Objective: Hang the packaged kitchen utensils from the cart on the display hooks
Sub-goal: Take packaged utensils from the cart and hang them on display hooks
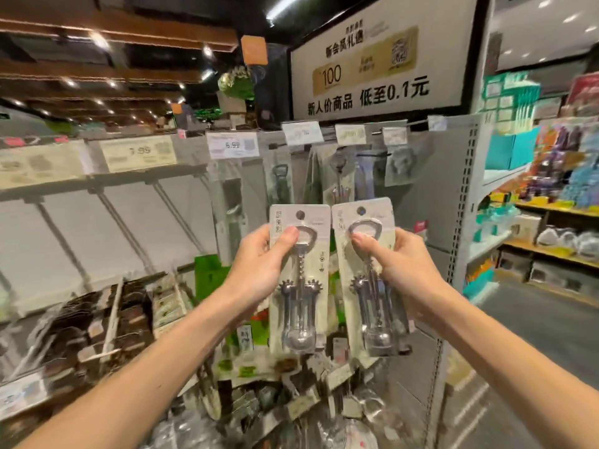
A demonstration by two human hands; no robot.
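I hold up two identical packaged winged corkscrews side by side in front of the display. My left hand (259, 264) grips the left corkscrew pack (299, 306) by its left edge, thumb on the front near the opener head. My right hand (393, 264) grips the right corkscrew pack (369, 306) by its right edge, thumb across the front. Each card has a round hang hole at the top. Behind them, display hooks (372, 153) carry similar packaged openers under white price tags. Below, a heap of packaged utensils (291, 400) fills the bottom middle of the view.
A slanted shelf (107, 319) with dark boxed goods runs along the left, under bare grey back panels and price labels. A perforated upright post (463, 202) ends the display on the right, with an aisle and stocked shelves (551, 222) beyond. A large sign (376, 63) hangs overhead.
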